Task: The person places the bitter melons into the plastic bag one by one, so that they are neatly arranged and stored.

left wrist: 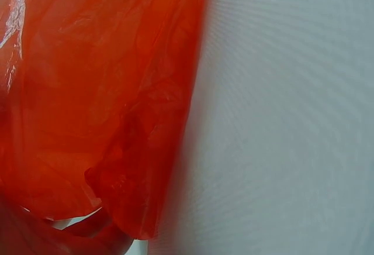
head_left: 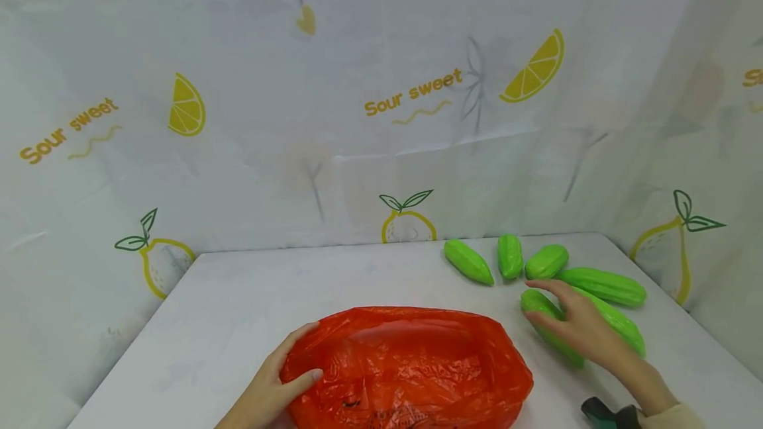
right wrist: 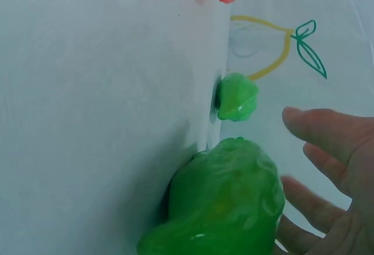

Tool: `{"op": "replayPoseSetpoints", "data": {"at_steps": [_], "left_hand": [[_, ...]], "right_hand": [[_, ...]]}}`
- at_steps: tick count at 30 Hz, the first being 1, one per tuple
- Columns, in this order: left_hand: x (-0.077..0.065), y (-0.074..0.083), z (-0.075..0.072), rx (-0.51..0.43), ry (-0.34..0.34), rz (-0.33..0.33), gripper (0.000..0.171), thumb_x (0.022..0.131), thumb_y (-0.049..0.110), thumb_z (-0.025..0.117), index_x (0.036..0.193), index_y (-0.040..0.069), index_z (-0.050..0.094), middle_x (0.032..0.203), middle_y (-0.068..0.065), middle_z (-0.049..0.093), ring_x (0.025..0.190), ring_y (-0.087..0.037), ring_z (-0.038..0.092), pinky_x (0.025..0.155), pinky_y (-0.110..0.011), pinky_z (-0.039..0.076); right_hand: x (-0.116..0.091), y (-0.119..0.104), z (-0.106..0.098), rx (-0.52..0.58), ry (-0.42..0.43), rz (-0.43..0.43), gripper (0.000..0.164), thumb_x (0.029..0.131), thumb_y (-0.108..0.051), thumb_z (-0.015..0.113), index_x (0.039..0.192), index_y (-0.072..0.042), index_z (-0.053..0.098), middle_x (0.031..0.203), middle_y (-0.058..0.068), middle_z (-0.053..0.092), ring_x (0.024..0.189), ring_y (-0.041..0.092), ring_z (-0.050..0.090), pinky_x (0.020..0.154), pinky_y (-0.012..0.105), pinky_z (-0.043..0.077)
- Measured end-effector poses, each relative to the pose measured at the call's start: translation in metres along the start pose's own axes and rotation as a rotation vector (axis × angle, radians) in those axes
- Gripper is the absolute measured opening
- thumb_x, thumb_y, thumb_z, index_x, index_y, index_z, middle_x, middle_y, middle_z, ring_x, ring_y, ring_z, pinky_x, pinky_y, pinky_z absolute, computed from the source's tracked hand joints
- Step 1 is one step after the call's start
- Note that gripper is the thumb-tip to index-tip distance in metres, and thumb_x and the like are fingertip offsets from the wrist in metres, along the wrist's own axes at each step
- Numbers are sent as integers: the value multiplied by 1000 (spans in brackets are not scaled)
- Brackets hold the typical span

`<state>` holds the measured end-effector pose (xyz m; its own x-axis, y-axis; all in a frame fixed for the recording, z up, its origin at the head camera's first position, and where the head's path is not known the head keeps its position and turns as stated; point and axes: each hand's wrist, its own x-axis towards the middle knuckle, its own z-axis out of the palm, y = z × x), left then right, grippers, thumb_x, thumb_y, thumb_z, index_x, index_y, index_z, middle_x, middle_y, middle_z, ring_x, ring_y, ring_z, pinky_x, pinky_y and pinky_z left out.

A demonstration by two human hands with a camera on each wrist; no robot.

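A red plastic bag (head_left: 411,356) lies with its mouth spread at the front of the table. My left hand (head_left: 277,379) holds its left side, thumb over the plastic; in the left wrist view the red film (left wrist: 87,103) covers much of the picture and partly hides the fingers. Over a bright green, ridged gourd (head_left: 554,339) hovers my right hand (head_left: 581,326), its thumb and fingers spread and nothing held. In the right wrist view that hand (right wrist: 333,179) is beside a large green gourd (right wrist: 228,196), with a smaller one (right wrist: 236,97) beyond.
More green gourds lie at the table's back right: one (head_left: 467,261) apart on the left, one upright-looking (head_left: 510,257), a short one (head_left: 546,261) and a long one (head_left: 605,285). A white lemon-print cloth (head_left: 268,151) hangs behind the white table (head_left: 238,303).
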<state>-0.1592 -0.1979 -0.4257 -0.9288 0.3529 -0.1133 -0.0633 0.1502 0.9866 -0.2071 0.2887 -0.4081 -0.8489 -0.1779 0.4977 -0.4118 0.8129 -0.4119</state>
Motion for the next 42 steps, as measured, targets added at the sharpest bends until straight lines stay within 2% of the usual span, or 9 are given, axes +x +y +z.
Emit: {"op": "replayPoseSetpoints", "data": {"at_steps": [5,8,13,16,19,23,29,35,42], "left_hand": [[1,0,0,-12,-7,6,65,97,22,63,153,29,30,152,-16,37,124,-30,51,87,-47,59],[1,0,0,-7,-9,11,65,97,21,63,153,28,30,152,-16,37,124,-30,51,87,-47,60],[1,0,0,3,-13,19,65,97,21,62,153,28,30,152,-17,38,124,-30,52,86,-47,60],[2,0,0,-6,-21,20,65,97,20,62,153,28,30,152,-17,37,124,-30,51,87,-47,60],[2,0,0,-10,-27,21,65,97,20,61,153,28,30,153,-17,36,125,-30,51,87,-47,59],[2,0,1,-2,-25,20,65,97,20,62,153,28,29,153,-16,36,125,-30,51,88,-47,59],[0,0,1,21,-12,2,67,96,23,63,154,28,29,152,-17,37,125,-30,51,86,-47,60],[-2,0,1,-26,-21,-26,70,96,24,64,155,28,26,154,-16,34,122,-28,51,87,-49,59],[-2,0,1,-18,-24,-18,69,97,24,63,155,28,26,154,-17,34,122,-28,52,86,-48,60]], "right_hand": [[-2,5,-1,6,-37,20,51,78,-11,82,125,-2,61,126,23,61,116,40,53,91,60,47],[-3,7,-1,27,-65,39,52,80,-11,81,126,1,60,127,26,59,117,45,51,92,68,43],[-5,8,0,46,-136,102,55,84,-19,78,130,3,56,129,27,58,118,47,51,93,68,45],[-6,8,0,56,-201,164,61,87,-28,76,135,1,52,133,27,55,120,48,50,93,69,46],[-8,8,1,54,-245,191,67,87,-34,76,138,1,50,135,27,55,121,50,50,92,69,46],[-9,7,2,58,-269,172,70,85,-36,77,137,4,51,133,28,57,119,49,54,91,66,48],[-9,3,0,76,-325,158,77,79,-39,81,136,4,52,130,24,61,113,42,60,88,60,53],[-9,0,-2,82,-363,114,76,77,-37,83,134,3,54,130,22,61,116,40,59,92,60,52],[-8,-3,-3,91,-375,125,75,77,-35,83,135,2,53,131,21,61,117,40,58,94,61,51]]}}
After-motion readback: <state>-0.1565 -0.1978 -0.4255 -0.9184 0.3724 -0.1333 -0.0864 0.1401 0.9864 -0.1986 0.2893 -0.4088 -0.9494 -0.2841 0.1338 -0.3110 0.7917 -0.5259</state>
